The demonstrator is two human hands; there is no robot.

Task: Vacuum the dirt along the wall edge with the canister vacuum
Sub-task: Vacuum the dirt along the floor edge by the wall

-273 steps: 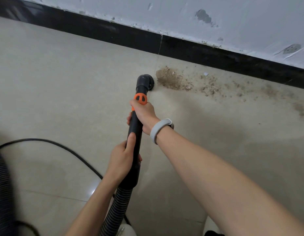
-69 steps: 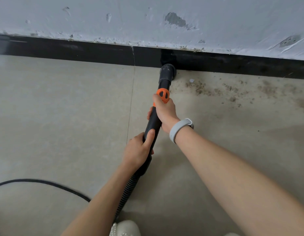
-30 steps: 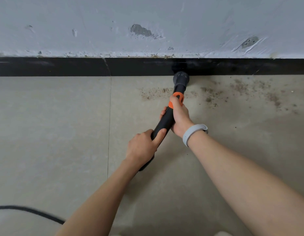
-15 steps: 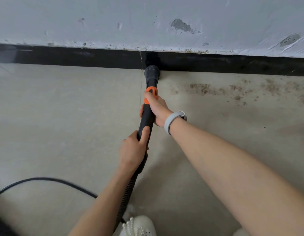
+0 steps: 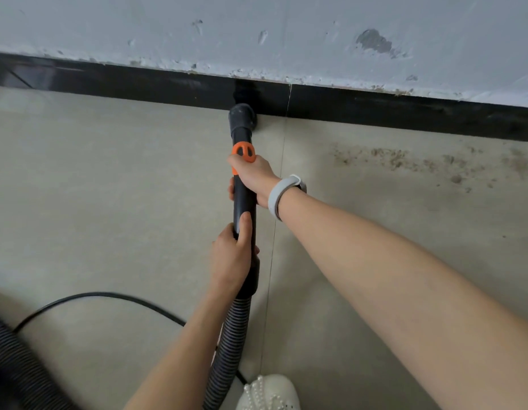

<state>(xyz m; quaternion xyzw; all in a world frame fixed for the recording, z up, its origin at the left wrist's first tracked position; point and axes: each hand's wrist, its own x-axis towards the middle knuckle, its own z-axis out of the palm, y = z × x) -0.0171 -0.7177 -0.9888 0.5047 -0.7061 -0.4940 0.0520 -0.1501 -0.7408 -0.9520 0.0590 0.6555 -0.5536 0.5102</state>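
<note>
Currently mid-sweep: both hands' fingers grip the wand (image 5: 244,199), right hand (image 5: 252,176) nearer the black baseboard (image 5: 375,109), left hand (image 5: 231,258) behind; nozzle (image 5: 242,118) touches baseboard; remaining dirt (image 5: 404,161) lies right of it, so next pass likely goes rightward.

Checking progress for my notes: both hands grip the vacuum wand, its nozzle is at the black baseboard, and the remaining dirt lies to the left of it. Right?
Not quite. In the head view the remaining dirt lies to the right of the nozzle, not left. The rest stands.
</note>
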